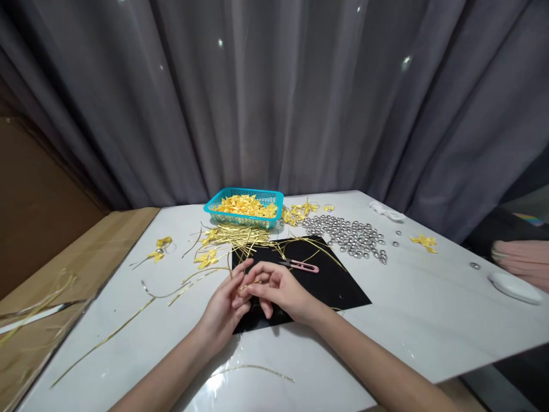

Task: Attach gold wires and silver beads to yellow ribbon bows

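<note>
My left hand (229, 297) and my right hand (274, 289) meet over a black sheet (338, 289). Pinched between their fingertips is a small loop of gold wire (245, 287), mostly covered by the fingers. Just beyond my right hand lie pink thread snips (305, 266), blades pointing left. A bundle of gold wire strips (240, 234) rests behind my hands, some ends reaching onto the black sheet. Left of my left hand are a yellow ribbon bow (207, 259) and loose bent gold strips.
A blue basket (243, 218) full of yellow bows stands at the back. Right of it lie many silver bead-like pieces (354, 236). Another yellow bow (424, 242) and a white oval object (516, 287) are at the right. Brown cardboard (86, 252) borders the table's left edge.
</note>
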Demonstrator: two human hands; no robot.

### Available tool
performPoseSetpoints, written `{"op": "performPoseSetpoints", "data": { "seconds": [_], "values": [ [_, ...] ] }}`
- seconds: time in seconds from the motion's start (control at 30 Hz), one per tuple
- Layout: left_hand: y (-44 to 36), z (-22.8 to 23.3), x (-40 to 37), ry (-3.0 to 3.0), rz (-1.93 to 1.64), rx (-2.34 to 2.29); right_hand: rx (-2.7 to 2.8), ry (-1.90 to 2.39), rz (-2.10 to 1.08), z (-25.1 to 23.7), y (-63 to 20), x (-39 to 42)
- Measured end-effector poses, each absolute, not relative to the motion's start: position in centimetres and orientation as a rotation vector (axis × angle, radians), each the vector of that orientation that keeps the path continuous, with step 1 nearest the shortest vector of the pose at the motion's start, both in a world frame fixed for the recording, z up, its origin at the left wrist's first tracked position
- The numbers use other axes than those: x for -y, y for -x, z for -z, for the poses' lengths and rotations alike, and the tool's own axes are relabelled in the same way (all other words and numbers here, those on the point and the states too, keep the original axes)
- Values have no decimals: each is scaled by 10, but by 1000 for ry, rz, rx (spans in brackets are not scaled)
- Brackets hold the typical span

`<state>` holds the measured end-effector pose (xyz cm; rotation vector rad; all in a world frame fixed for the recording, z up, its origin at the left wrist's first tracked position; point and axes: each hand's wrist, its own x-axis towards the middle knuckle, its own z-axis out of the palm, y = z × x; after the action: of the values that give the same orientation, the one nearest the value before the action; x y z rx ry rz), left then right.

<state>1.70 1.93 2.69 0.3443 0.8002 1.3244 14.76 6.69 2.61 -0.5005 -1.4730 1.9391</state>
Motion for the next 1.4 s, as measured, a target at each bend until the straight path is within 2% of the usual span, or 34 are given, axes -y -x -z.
{"op": "performPoseSetpoints", "data": {
  "seconds": [0.13, 0.33, 0.57, 1.07, 1.4],
  "values": [
    [-11, -33, -21, -291, -1322, -800, 1358, 563, -1923, -24, -145, -67],
    [-1, -42, -24, -163, -1316, -478, 921, 486, -2048, -33, -150, -67],
    [-5, -45, -20, -153, -1307, -538, 795, 447, -2173, -37, -150, -63],
    [-7, -39, -18, -208, -1270, -526, 883, 592, -2132, -32, -147, -63],
    [-3, -26, -21, -915, -1330, -984, 1457, 671, -1947, -33, -153, -74]
  ]
}}
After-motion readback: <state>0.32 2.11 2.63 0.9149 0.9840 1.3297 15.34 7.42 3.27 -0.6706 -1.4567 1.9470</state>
